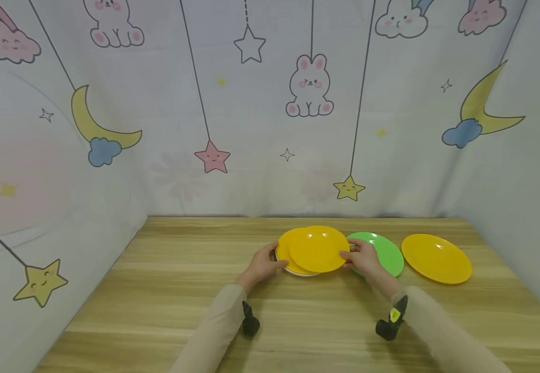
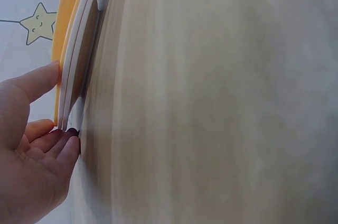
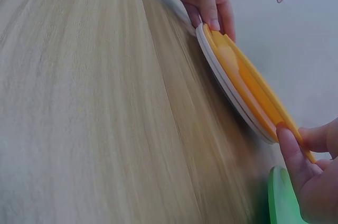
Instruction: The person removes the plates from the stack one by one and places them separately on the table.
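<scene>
Pinched at its rim by my right hand (image 1: 365, 259), an orange-yellow plate (image 1: 321, 248) overlaps a stack, shifted right of it and slightly raised at its right side. The stack has another yellow plate (image 3: 229, 57) on top and white plates (image 3: 224, 84) beneath. My left hand (image 1: 263, 267) grips the stack's left edge. In the left wrist view, that hand's thumb (image 2: 42, 82) lies against the yellow rim while its fingers curl under the white plates (image 2: 74, 71). Whether the stack touches the table is hard to tell.
A green plate (image 1: 391, 256) lies behind and under my right hand. Farther right on the wooden table (image 1: 307, 326) is a separate yellow plate (image 1: 436, 259). White cloth (image 1: 260, 191) printed with cartoons borders the table's back and sides.
</scene>
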`<state>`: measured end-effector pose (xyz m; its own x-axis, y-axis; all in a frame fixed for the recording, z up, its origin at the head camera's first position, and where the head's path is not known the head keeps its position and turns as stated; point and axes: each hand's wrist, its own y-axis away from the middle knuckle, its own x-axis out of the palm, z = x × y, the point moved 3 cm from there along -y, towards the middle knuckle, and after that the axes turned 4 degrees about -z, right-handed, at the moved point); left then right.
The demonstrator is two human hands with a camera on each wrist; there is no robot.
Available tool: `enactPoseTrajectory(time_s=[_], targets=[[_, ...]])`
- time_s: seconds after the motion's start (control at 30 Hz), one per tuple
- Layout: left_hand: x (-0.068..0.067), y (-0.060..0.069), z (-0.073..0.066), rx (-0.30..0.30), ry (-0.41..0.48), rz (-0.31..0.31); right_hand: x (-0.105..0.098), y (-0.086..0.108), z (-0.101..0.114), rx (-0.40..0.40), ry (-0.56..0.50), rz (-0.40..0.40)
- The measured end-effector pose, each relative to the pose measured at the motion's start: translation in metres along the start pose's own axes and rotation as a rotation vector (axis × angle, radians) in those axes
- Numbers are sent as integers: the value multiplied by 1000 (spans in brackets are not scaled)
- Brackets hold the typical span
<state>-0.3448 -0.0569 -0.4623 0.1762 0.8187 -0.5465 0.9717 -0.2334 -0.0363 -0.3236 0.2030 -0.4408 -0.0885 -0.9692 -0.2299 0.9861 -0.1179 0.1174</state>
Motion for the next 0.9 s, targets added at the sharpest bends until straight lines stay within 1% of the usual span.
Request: enactPoseTrajectory(time_s=[0.17, 0.43, 0.57, 0.83, 0.9], targets=[[-1, 1, -2, -3, -4, 0, -9, 2, 1, 0, 4, -4], [0, 2, -4, 18, -28, -2, -23, 9, 1, -15, 2, 3], [0, 2, -3, 14, -22, -3, -31, 14, -1, -24, 16, 5], [0, 1, -2, 3, -21, -7, -46, 23, -2, -33, 0, 8], [1, 0, -2, 9, -24, -6, -50, 26, -1, -34, -1, 8]])
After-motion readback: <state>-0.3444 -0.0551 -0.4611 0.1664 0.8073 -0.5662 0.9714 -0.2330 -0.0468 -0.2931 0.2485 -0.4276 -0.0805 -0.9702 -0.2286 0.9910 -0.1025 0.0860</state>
